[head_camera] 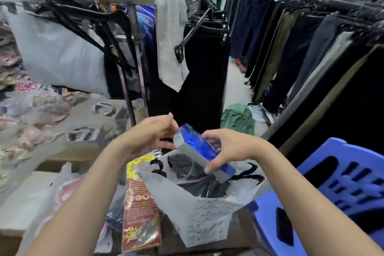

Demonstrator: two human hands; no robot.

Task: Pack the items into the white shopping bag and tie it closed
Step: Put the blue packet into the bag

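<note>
Right hand [228, 149] grips a blue box [202, 151] with a grey side, thumb against the near long edge and fingers curled over the far, glossy blue face; we see the box tilted, its lower end pointing down toward the open mouth of the white shopping bag [199, 212]. Left hand [149, 137] hovers just beside the upper end of the box, fingers loosely spread and bent, holding nothing; whether its fingertips touch the box we cannot tell because of motion blur.

We observe the white shopping bag standing open directly beneath both hands, its speckled front wall folded outward. Dark garments [187, 167] in clear wrapping lie inside it, and black cord handles [248, 173] trail over its right rim. A red and yellow printed packet [141, 210] lies just beside the bag on the left, outside it, resting on a cluttered surface with other plastic-wrapped goods.

To the right of the bag we note a blue plastic chair [340, 185]. Behind the hands stands a metal clothes rack [133, 48] with black hangers and a pale cloth [171, 35] draped over its bar. Rows of dark trousers [291, 48] hang at upper right, and a green garment [239, 118] lies on the floor.
</note>
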